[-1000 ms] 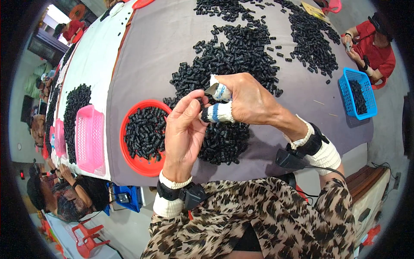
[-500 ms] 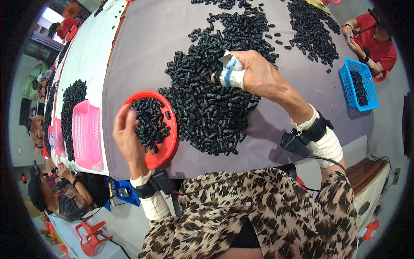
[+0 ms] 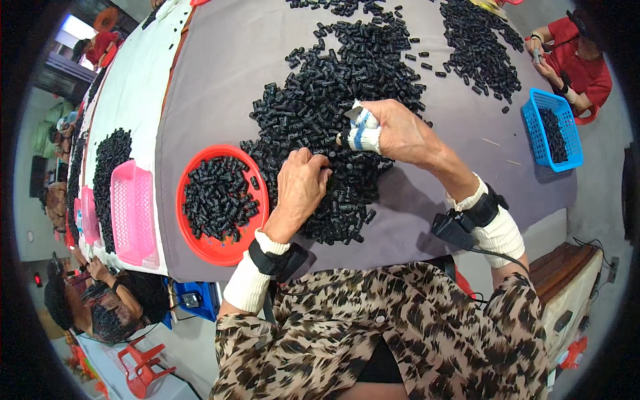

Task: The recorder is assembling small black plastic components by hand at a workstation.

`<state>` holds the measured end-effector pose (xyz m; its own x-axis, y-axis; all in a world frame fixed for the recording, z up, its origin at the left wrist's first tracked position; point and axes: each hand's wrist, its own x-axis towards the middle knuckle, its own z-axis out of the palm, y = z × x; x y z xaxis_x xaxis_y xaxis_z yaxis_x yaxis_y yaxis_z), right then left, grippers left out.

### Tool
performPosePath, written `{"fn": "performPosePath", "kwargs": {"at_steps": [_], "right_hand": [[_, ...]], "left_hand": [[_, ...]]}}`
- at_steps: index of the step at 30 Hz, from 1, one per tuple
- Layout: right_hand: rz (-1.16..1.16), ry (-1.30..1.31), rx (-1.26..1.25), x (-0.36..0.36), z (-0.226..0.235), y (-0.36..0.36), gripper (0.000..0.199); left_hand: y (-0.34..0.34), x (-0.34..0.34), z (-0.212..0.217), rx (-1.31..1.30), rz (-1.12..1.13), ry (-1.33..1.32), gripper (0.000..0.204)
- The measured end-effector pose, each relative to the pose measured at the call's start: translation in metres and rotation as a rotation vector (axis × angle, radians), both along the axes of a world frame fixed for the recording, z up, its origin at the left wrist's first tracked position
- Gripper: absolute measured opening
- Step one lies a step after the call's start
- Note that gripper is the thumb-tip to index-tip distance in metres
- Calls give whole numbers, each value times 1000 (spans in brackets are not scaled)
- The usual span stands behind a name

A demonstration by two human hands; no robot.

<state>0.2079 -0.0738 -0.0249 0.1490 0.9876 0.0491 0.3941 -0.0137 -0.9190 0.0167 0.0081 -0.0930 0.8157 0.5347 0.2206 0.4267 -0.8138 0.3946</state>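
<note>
A large heap of small black cylindrical pieces point(image 3: 333, 73) spreads over the grey cloth in front of me. My left hand point(image 3: 300, 190) reaches into the heap's near left side, with bent fingers drawn together among the pieces; what is between the fingertips is hidden. Over the right part of the heap, my right hand point(image 3: 403, 133) is closed. A white knitted wrap with blue stripes point(image 3: 365, 130) covers its thumb side, and a greyish edge shows at the top. I cannot make out what it grips. Left of my left hand lies a round red tray point(image 3: 190, 237) holding many similar pieces.
A blue basket point(image 3: 567, 127) with black pieces stands at the right, near a person in red point(image 3: 587, 80). Another black heap point(image 3: 480, 50) lies far right. Pink baskets point(image 3: 130, 213) line the white table at left. Cables run from my wrist straps.
My left hand has moved from above the red tray rightward to the heap, and its fingers have closed. My right hand has come slightly nearer, staying closed.
</note>
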Motion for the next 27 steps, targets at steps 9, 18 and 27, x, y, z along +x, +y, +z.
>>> {"fn": "performPosePath", "kwargs": {"at_steps": [9, 18, 27], "right_hand": [[62, -5, -33, -10, 20, -5, 24], [169, 81, 156, -54, 73, 9, 19], [167, 46, 198, -61, 76, 8, 20]], "left_hand": [[17, -13, 58, -1569, 115, -984, 13], [15, -37, 92, -1478, -275, -1115, 15], [6, -29, 102, -1494, -337, -1171, 16]]}}
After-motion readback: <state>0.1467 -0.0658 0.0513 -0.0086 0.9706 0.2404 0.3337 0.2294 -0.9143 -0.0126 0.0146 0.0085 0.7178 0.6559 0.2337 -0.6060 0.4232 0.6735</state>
